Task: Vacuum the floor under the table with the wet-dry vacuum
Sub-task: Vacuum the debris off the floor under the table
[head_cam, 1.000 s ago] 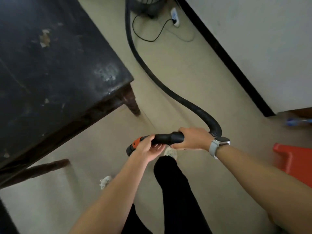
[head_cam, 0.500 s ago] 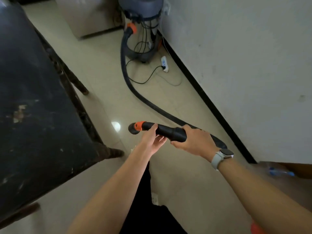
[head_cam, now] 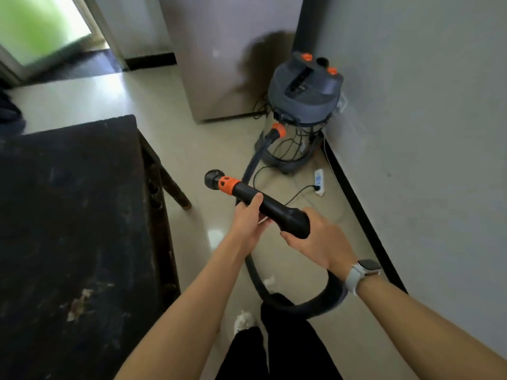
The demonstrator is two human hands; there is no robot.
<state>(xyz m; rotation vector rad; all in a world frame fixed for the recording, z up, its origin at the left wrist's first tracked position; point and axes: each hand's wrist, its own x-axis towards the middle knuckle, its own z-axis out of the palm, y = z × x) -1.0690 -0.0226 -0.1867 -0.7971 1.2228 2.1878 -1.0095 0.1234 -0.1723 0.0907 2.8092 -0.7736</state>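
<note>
A: How many things do you count?

B: One wet-dry vacuum (head_cam: 300, 111), standing on the floor (head_cam: 208, 149) by the wall (head_cam: 425, 133). One black hose (head_cam: 253, 272), one hose handle (head_cam: 263, 201) with an orange ring, one dark table (head_cam: 68, 215), one white power strip (head_cam: 319, 182). Two hands. One watch (head_cam: 362, 271) on the right wrist. Two small white scraps (head_cam: 242, 320) on the floor near the feet.

A: What are the hands doing?

B: The left hand (head_cam: 247, 223) is curled round the middle of the handle, thumb on top. The right hand (head_cam: 315, 242) grips the thick back end, fingers wrapped under it. The handle is up in the air, tipped, with its open end pointing away toward the table leg (head_cam: 175, 187).

A: What is different from a moment ago?

B: Half a second ago the vacuum sat far off at the top edge — now it looks closer and you see all of it. The handle is held higher. The hose now loops down under the right arm and round behind the legs. A doorway (head_cam: 46, 31) with green light shows up too.

A: Is there room to move?

B: The table's edge runs down the left side, with its corner near the handle. Between the table and the wall is a strip of bare floor — the hose, the cord and the power strip lie on the wall side of it. A grey cabinet (head_cam: 216, 64) stands just beside the vacuum.
</note>
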